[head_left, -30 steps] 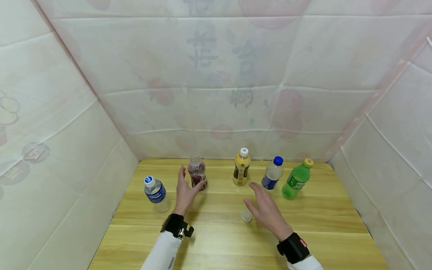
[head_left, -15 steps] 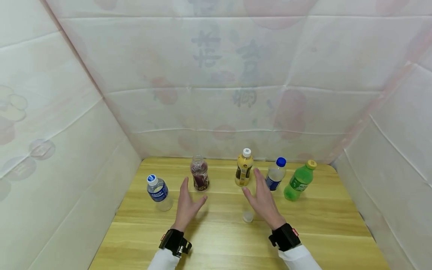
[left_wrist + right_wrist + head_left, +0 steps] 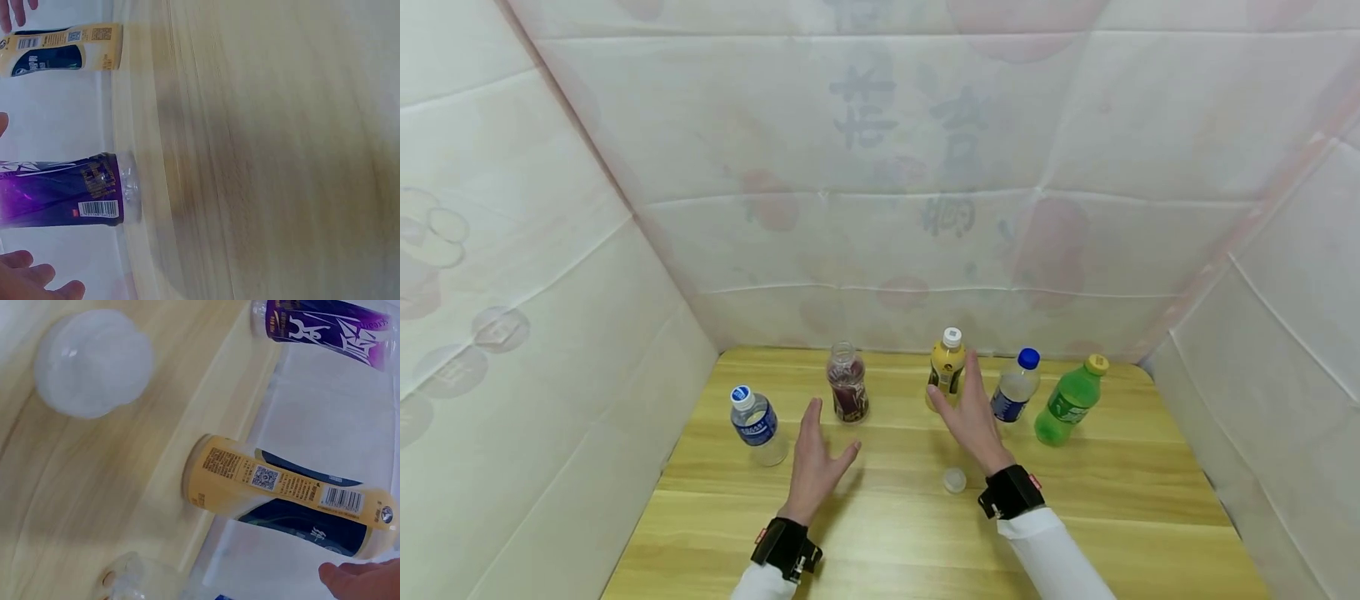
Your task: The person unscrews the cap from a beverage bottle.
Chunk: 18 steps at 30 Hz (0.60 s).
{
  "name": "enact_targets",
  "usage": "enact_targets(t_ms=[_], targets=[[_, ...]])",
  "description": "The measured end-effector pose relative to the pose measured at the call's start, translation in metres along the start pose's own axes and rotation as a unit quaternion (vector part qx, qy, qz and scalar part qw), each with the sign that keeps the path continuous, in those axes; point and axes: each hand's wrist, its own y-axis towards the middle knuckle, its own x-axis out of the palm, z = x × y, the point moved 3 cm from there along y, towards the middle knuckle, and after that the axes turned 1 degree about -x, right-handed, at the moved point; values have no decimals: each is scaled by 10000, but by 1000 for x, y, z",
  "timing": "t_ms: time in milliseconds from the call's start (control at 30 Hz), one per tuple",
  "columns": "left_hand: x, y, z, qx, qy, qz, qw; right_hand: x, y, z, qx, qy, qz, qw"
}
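Observation:
My right hand (image 3: 967, 419) reaches toward a yellow bottle (image 3: 945, 367) with a white cap, thumb and fingers spread around its near side. In the right wrist view, fingertips (image 3: 350, 575) lie close to the bottle's upper part; whether they touch it I cannot tell. My left hand (image 3: 814, 468) hovers over the table, fingers spread, holding nothing. Just behind it stands a purple-labelled bottle (image 3: 850, 395) with an uncapped mouth. A loose whitish bottle cap (image 3: 954, 480) lies on the table near my right wrist.
A clear, blue-labelled bottle (image 3: 758, 429) with a white cap stands at left. To the right are a blue-capped bottle (image 3: 1015, 390) and a green bottle (image 3: 1070, 403) with a yellow cap. Pale printed sheets (image 3: 880, 250) enclose the wooden table (image 3: 880, 533) at back and sides.
My left hand has left the purple-labelled bottle and drawn back toward me. My right hand has moved forward and left, up to the yellow bottle. The bottles stand where they were.

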Motion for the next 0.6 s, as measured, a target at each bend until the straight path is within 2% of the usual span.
enact_targets(t_ms=[267, 467, 600], targets=[[-1, -4, 3, -26, 15, -137, 9999, 3, 20, 5, 596, 367, 126, 9975], [2, -8, 2, -106, 25, -317, 9994, 6, 28, 11, 784, 579, 128, 9952], [4, -10, 1, -111, -31, -315, 9994, 8, 31, 11, 810, 792, 200, 9934]])
